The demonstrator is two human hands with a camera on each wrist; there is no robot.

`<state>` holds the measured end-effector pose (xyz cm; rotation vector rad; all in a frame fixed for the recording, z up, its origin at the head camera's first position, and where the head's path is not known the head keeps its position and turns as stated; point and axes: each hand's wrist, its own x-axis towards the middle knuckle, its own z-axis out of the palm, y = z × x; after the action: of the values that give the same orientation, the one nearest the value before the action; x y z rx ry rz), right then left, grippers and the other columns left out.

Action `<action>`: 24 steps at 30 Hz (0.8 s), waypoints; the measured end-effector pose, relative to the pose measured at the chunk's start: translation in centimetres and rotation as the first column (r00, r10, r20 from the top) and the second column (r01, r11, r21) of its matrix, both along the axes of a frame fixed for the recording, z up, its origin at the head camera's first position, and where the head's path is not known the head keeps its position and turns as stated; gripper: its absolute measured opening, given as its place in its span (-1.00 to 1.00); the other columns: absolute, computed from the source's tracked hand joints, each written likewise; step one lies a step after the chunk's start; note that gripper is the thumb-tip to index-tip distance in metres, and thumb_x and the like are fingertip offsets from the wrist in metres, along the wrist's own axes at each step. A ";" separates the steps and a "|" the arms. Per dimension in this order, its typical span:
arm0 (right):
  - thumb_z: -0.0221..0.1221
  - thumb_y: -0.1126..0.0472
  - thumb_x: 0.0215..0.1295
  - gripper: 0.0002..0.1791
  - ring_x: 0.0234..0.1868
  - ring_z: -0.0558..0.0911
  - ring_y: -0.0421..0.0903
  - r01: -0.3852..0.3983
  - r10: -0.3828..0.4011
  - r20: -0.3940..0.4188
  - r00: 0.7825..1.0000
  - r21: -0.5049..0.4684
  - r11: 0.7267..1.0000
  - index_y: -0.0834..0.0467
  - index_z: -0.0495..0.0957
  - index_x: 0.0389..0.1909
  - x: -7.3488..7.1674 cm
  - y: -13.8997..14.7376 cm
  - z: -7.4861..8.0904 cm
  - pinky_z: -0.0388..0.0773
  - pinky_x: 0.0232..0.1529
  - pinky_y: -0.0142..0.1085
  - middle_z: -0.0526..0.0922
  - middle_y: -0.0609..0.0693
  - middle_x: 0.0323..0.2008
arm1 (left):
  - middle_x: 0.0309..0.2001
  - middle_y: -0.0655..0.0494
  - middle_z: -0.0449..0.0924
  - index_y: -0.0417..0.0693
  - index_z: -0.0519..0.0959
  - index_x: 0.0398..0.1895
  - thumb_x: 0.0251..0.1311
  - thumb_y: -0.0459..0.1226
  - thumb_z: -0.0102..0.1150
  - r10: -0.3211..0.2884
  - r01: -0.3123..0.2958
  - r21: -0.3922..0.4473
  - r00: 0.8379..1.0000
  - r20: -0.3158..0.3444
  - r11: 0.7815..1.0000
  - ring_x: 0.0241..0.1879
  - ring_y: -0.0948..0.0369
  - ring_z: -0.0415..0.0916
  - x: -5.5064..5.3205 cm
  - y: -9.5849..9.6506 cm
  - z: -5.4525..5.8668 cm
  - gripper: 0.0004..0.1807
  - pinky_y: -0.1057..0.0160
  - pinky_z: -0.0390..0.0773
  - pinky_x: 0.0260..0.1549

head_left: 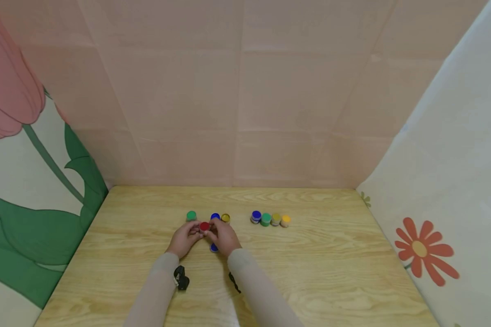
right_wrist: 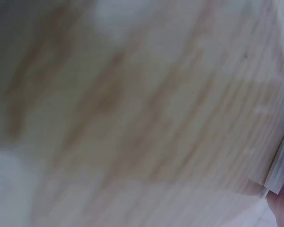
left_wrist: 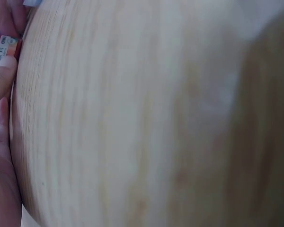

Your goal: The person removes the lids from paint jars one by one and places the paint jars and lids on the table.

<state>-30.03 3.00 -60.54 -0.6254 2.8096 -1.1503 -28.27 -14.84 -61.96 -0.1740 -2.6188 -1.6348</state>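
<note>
As a wood-grain table (head_left: 331, 277) spreads beneath them, two sleeved forearms (head_left: 152, 286) slant forward and inward, wrists converging left of the table's centre. The left hand (head_left: 183, 239) and right hand (head_left: 225, 237) bend toward each other, both gripping a small red-lidded jar (head_left: 204, 226) with their fingertips. This squat jar sits between them, nearer the viewer than a green jar (head_left: 191, 215) and a blue jar (head_left: 215, 215). Its lid-to-base axis stands roughly upright, the red lid facing up; a thumb presses the label (left_wrist: 4, 47).
</note>
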 end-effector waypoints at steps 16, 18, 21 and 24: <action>0.18 0.05 0.49 -0.61 0.02 0.69 -0.08 -0.032 0.031 -0.019 0.999 -0.023 0.999 0.12 0.54 0.22 -0.1 0.3 0.0 0.64 0.08 -0.19 0.72 0.01 -0.01 | 0.06 -0.15 0.64 -0.27 0.60 0.13 0.26 -0.45 0.32 -0.001 0.001 0.014 1.000 -0.008 1.000 0.07 -0.06 0.60 0.0 0.1 0.1 -0.64 0.01 0.60 0.14; 0.20 0.03 0.47 -0.59 0.00 0.69 -0.09 -0.019 0.019 -0.004 1.000 -0.032 0.999 0.12 0.53 0.22 0.0 0.2 0.0 0.65 0.06 -0.19 0.73 0.00 -0.02 | 0.05 -0.15 0.64 -0.28 0.60 0.14 0.27 -0.44 0.32 0.000 0.001 0.012 1.000 -0.009 1.000 0.07 -0.06 0.60 0.0 0.0 0.1 -0.63 0.02 0.60 0.13; 0.24 0.02 0.44 -0.58 -0.02 0.69 -0.11 -0.009 0.009 -0.016 1.000 -0.027 1.000 0.12 0.54 0.21 0.0 0.1 -0.1 0.65 0.04 -0.21 0.73 -0.01 -0.03 | 0.05 -0.15 0.64 -0.28 0.59 0.14 0.27 -0.44 0.32 -0.004 0.004 0.016 1.000 -0.009 1.000 0.07 -0.07 0.60 0.0 0.0 0.0 -0.63 0.01 0.61 0.13; 0.25 0.02 0.42 -0.61 -0.03 0.69 -0.13 -0.002 0.001 -0.041 0.999 -0.010 1.000 0.10 0.57 0.16 0.0 -0.1 -0.2 0.65 0.03 -0.23 0.73 -0.03 -0.04 | 0.04 -0.13 0.65 -0.27 0.60 0.14 0.27 -0.44 0.32 -0.015 0.015 0.016 1.000 -0.016 1.000 0.05 -0.05 0.61 0.0 -0.1 -0.2 -0.63 0.04 0.62 0.11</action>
<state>-30.05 2.92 -60.72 -0.6591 2.8382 -1.1655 -28.30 -14.95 -62.16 -0.2055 -2.5980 -1.6511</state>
